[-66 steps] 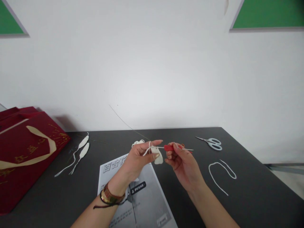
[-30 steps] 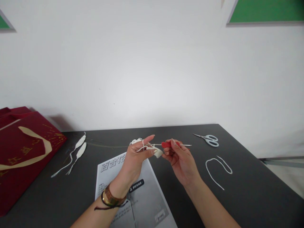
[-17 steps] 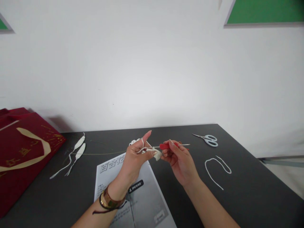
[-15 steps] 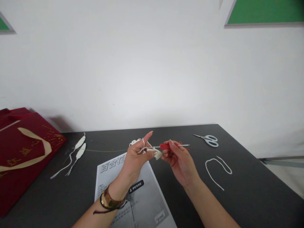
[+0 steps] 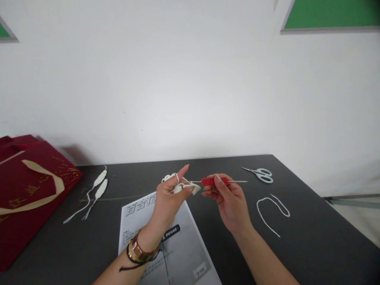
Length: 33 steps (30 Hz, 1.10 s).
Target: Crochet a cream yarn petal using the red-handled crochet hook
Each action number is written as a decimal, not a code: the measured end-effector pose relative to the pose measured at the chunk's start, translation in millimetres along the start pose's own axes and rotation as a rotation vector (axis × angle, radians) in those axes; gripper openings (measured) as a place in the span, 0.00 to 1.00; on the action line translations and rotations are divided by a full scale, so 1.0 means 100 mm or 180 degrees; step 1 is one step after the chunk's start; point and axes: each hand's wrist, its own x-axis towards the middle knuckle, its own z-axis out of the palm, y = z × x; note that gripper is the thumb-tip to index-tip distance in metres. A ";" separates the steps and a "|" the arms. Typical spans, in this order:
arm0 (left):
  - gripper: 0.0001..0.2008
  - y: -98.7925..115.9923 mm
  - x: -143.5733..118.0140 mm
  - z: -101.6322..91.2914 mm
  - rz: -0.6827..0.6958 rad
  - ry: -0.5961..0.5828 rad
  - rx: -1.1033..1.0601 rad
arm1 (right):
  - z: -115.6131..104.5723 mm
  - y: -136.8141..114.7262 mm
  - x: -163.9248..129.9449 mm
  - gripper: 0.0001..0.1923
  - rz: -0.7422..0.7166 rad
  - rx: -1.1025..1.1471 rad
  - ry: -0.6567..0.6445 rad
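My right hand (image 5: 230,200) pinches the red crochet hook (image 5: 214,181); my left hand (image 5: 172,196) grips the small white piece (image 5: 194,187) (yarn over 1 finger). Slack could drop the loop.

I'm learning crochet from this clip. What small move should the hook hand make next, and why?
Probably draw the crochet hook rightward to pull the yarn through. The right hand grips its red handle, its tip is at the white piece pinched by the left hand, and yarn is wrapped over that forefinger.
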 end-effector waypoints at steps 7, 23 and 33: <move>0.30 0.05 -0.02 -0.01 -0.0675 -0.0159 -0.0643 | 0.01 0.01 0.02 0.10 0.0583 0.0607 0.0023; 0.30 0.16 -0.07 0.01 -0.0814 -0.0139 -0.0565 | -0.03 -0.06 -0.01 0.08 -0.0105 0.0121 -0.0127; 0.31 0.14 -0.08 0.01 -0.0664 -0.0042 -0.0225 | -0.15 -0.10 -0.02 0.08 -0.0900 -0.0629 -0.0217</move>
